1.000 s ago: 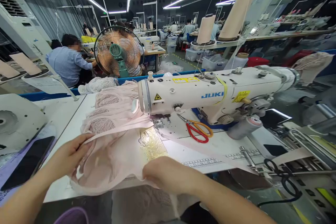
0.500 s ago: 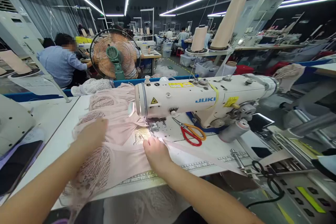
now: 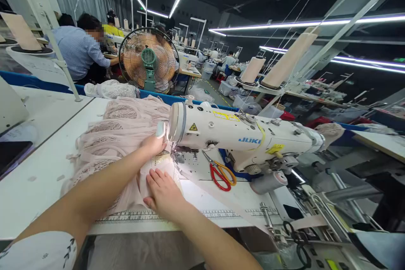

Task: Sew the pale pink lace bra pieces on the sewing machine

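Note:
A white Juki sewing machine (image 3: 240,137) stands on the white table (image 3: 41,168). Pale pink lace fabric (image 3: 117,128) is piled to its left and runs under the needle area. My left hand (image 3: 154,144) reaches up beside the machine head, its fingers curled onto the fabric by the needle. My right hand (image 3: 163,192) lies flat on the fabric just in front of the presser foot, fingers spread.
Red and orange scissors (image 3: 221,173) lie on the machine bed. A standing fan (image 3: 148,60) and a person in a striped shirt (image 3: 77,50) are behind the table. Thread cones (image 3: 286,61) stand at the back right. A dark phone (image 3: 11,154) lies far left.
Both hands moved forward to the needle area, the left from the fabric pile to beside the machine head. The fabric was drawn up under the foot. The camera tilted and moved closer.

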### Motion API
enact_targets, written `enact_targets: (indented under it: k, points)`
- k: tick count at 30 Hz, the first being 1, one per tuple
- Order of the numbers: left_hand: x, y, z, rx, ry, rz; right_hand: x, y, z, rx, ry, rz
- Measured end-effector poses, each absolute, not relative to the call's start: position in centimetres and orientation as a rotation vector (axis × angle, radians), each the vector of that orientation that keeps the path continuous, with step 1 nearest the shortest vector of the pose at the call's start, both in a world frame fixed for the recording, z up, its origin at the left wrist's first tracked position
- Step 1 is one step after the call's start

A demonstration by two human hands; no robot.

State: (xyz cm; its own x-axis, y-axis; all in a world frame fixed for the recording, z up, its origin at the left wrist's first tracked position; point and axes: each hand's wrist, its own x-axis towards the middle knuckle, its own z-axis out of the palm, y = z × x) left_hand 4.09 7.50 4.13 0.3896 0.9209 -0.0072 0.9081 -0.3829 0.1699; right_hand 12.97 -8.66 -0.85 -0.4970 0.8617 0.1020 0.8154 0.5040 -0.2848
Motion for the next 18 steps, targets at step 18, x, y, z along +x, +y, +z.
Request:
enact_targets:
  k: [18]
  points:
    - [-0.5,1.8,0.6,2.808,0.684,0.335,17.0,-8.3,-0.4,-1.208,-2.477,0.308]
